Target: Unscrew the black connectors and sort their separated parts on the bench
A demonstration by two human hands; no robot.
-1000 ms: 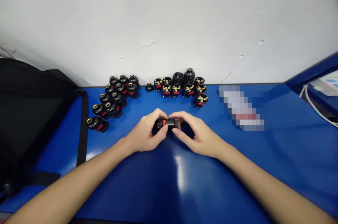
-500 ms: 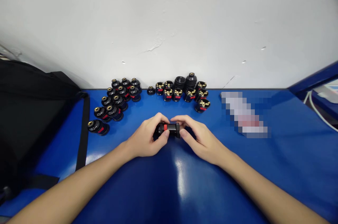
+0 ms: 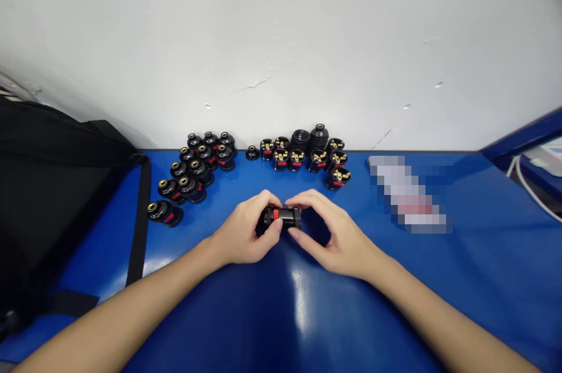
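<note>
A black lamp socket (image 3: 288, 218) with a red band lies sideways between my hands, just above the blue table. My left hand (image 3: 257, 229) is closed around its left end, thumb along the near side. Around the ringed right end curve the fingers and thumb of my right hand (image 3: 331, 231), with the fingertips at its far and near edges; how firmly they press cannot be told. Finished-looking black sockets (image 3: 201, 173) with brass tops stand in a group at the left. Behind my hands are open socket bodies (image 3: 297, 160) showing brass contacts.
A small black cap (image 3: 252, 153) and ribbed black shells (image 3: 318, 137) stand by the white wall (image 3: 281, 45). At the left is a black bag (image 3: 57, 185) with a strap (image 3: 139, 221). A blurred-out flat item (image 3: 406, 194) lies on the right of the table (image 3: 474, 256).
My right thumb has moved left and toward me off the socket's end, and that hand's grasp has widened. My left hand keeps hold of the socket. The view has shifted slightly.
</note>
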